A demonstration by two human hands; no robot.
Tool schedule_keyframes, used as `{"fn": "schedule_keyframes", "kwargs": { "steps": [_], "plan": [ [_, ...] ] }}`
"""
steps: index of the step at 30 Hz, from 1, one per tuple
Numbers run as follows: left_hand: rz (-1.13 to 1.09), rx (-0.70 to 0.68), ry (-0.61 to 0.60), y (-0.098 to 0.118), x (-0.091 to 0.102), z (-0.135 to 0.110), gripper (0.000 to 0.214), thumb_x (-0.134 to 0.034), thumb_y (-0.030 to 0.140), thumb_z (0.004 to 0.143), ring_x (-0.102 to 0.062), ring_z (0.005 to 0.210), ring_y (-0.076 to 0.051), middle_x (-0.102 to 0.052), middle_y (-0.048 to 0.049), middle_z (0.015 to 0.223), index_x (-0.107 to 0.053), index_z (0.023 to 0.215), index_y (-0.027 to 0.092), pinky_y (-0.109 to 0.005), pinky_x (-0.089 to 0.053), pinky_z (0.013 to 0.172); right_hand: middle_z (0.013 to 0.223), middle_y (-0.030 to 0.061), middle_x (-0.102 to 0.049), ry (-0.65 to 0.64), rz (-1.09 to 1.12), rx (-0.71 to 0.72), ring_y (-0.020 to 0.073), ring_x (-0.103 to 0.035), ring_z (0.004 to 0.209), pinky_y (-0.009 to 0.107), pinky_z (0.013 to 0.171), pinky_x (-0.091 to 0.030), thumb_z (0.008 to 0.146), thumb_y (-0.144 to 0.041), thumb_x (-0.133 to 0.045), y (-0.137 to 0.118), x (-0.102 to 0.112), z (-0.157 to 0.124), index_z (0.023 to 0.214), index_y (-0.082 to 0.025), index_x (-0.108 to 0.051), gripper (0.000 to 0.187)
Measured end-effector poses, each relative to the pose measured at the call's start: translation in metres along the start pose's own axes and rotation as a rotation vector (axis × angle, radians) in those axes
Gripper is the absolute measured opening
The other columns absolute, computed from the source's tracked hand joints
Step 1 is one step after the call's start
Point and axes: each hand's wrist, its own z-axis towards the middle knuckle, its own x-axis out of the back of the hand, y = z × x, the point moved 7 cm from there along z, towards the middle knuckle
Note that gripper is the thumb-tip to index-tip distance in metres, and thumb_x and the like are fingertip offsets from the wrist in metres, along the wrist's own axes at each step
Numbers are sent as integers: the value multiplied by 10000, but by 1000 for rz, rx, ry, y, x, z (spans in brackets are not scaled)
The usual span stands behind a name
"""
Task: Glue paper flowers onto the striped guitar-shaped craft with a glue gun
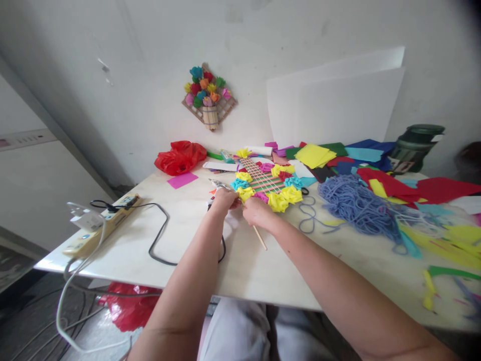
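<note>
Left hand (226, 199): fingers bent at the near left corner of the lattice panel, just beside the right; what they grip is hidden, so I cannot tell.
Right hand (257, 211): fingers curled, knuckles up, close against the panel's near edge; whether it is clamped on the stick cannot be told.
Lattice panel (259, 176): directly beyond both hands on the table (191, 225), thin sticks crossed in a grid.
Crepe-paper flowers (278, 202): yellow, blue, pink and red, around the panel's border, the nearest just beyond the right hand.
Wooden stick (260, 238): slants out from under the right hand toward the person, its upper end hidden.
White tool (211, 194): just beside the left hand, on its outer side, partly covered.
Blue yarn (355, 205): tangled heap well to the right of the right hand.
Power strip (107, 225): well to the left of the left hand, a white charger (86, 219) plugged in.
Red plastic bag (181, 157): beyond the left hand, off to its left.
Flower wall hanging (208, 95): on the wall, beyond and above both hands.
</note>
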Motion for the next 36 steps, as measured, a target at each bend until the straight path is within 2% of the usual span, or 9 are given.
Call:
{"fn": "schedule_keyframes", "kwargs": {
  "steps": [5, 12, 15, 18, 23, 26, 29, 32, 36],
  "plan": [
    [-42, 5, 3, 0, 1, -1, 180, -513, 141, 740, -539, 412, -95, -546, -7, 457, -518, 560, 143, -207, -459, 498, 750, 154, -687, -46, 75, -2, 237, -640, 837, 259, 664, -465, 752, -155, -456, 1, 0, 1, 841, -60, -699, 276],
    [-75, 55, -120, -2, 1, -3, 169, -519, 188, 747, -563, 426, -123, -600, -46, 497, -568, 601, 119, -251, -500, 517, 582, 121, -653, -45, 199, 10, 204, -626, 624, 262, 585, -456, 750, -177, -425, 7, -10, 8, 677, -90, -682, 281],
    [-77, 32, -164, -2, 0, -4, 183, -505, 197, 778, -545, 412, -108, -592, -36, 502, -565, 624, 119, -231, -479, 492, 510, 87, -615, -53, 295, -12, 162, -554, 462, 252, 490, -429, 745, -177, -430, 9, -13, 7, 694, -98, -661, 248],
    [-80, 11, -224, -2, -4, -4, 179, -481, 210, 810, -539, 411, -100, -577, -13, 509, -566, 676, 129, -208, -442, 460, 395, 19, -517, -71, 514, -75, 100, -390, 308, 212, 357, -321, 765, -168, -410, 9, -15, 3, 676, -118, -604, 219],
    [-98, -15, -289, -2, -9, -6, 177, -438, 197, 827, -517, 402, -92, -529, 19, 497, -523, 677, 156, -192, -399, 442, 345, -22, -443, -92, 813, -128, 63, -299, 265, 179, 303, -199, 791, -133, -372, 7, -20, -1, 577, -154, -477, 239],
    [-99, -16, -266, -3, -10, -5, 179, -439, 172, 808, -501, 393, -92, -504, 28, 487, -489, 636, 165, -198, -393, 441, 366, -15, -460, -90, 726, -138, 67, -305, 271, 189, 311, -223, 797, -155, -375, 9, -21, 2, 589, -147, -508, 247],
    [-96, -6, -215, -3, -9, -3, 176, -450, 126, 771, -479, 377, -85, -491, 30, 471, -469, 599, 163, -195, -376, 431, 433, 25, -538, -58, 467, -76, 100, -439, 348, 207, 382, -341, 792, -202, -411, 8, -15, 4, 646, -129, -592, 244],
    [-88, -1, -179, -3, -9, -1, 175, -471, 105, 737, -476, 375, -83, -504, 22, 464, -463, 571, 161, -193, -371, 433, 634, 106, -657, 54, 160, -21, 192, -623, 637, 267, 578, -461, 790, -286, -462, 4, -1, 0, 739, -121, -660, 262],
    [-76, -1, -170, -3, -8, -1, 182, -473, 115, 729, -487, 386, -92, -520, 5, 458, -480, 552, 157, -198, -378, 444, 964, 167, -666, 174, -118, -11, 273, -613, 937, 341, 742, -468, 762, -308, -531, -5, 11, -12, 971, -134, -664, 303]
  ]
}}
